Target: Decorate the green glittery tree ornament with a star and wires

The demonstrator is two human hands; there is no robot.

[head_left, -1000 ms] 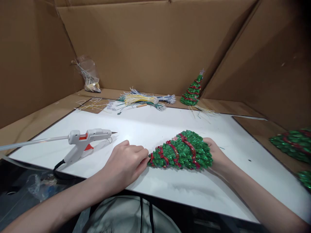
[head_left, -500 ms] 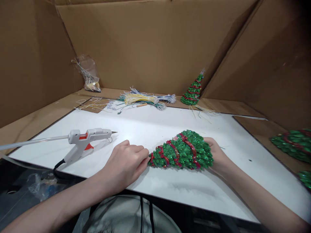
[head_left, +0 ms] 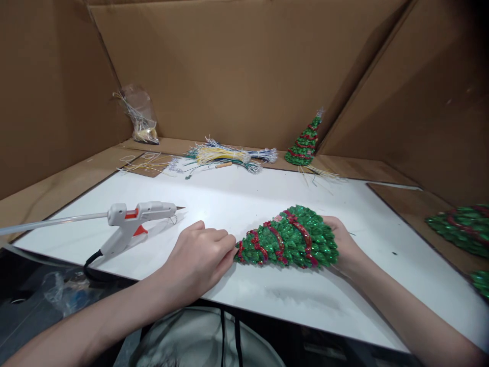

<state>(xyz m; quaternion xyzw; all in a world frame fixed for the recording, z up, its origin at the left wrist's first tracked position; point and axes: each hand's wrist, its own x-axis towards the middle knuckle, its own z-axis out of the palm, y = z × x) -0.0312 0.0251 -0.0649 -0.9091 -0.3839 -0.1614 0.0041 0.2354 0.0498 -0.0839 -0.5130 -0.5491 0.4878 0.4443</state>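
A green glittery tree [head_left: 290, 239] with red garland lies sideways between my hands, its narrow tip pointing left and its wide base to the right. My left hand [head_left: 204, 257] is closed, with thumb and fingers pinching the tip. At the base is my right hand [head_left: 342, 242], holding the tree from behind; most of its fingers are hidden by the tree. To the left, a white glue gun [head_left: 143, 216] with a red trigger rests on the white board [head_left: 237, 191], its nozzle facing right and a long clear glue stick in its back.
Bundles of yellow, white and green wires [head_left: 229, 155] lie at the back. Another decorated tree [head_left: 303, 142] stands at the back right, beside loose wires [head_left: 323, 173]. More trees [head_left: 464, 229] lie at the right edge. A clear bag [head_left: 141, 120] leans in the back left corner of cardboard walls.
The tree and both hands have shifted very slightly to the right. My grip on the tree looks the same.
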